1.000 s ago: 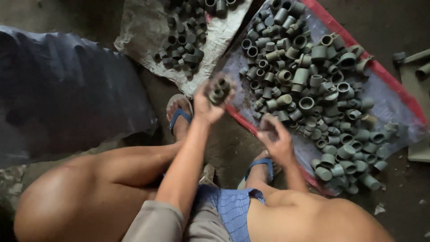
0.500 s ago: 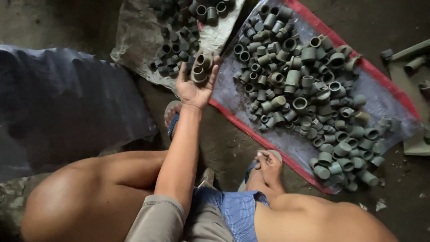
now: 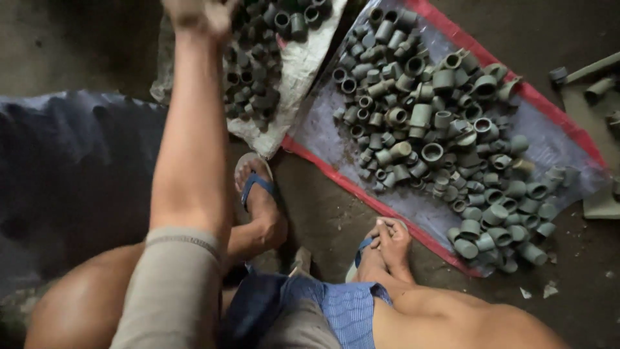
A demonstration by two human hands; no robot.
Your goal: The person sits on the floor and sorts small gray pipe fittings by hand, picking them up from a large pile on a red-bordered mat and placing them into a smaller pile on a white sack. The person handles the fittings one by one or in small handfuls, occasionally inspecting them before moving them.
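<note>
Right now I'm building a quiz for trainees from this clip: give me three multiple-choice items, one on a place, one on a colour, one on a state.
1. Where does the left hand reach?
A. over the white sack of small grey pipe fittings
B. onto the blue flip-flop
C. into a bucket

2. What colour is the border of the plastic sheet under the larger grey fittings?
A. green
B. red
C. yellow

3. How is the right hand?
A. raised overhead
B. gripping a hammer
C. low beside the right foot

A: the arm stretches to the sack at the top edge.
B: a red edge rims the sheet.
C: it rests by the sandalled foot.
</note>
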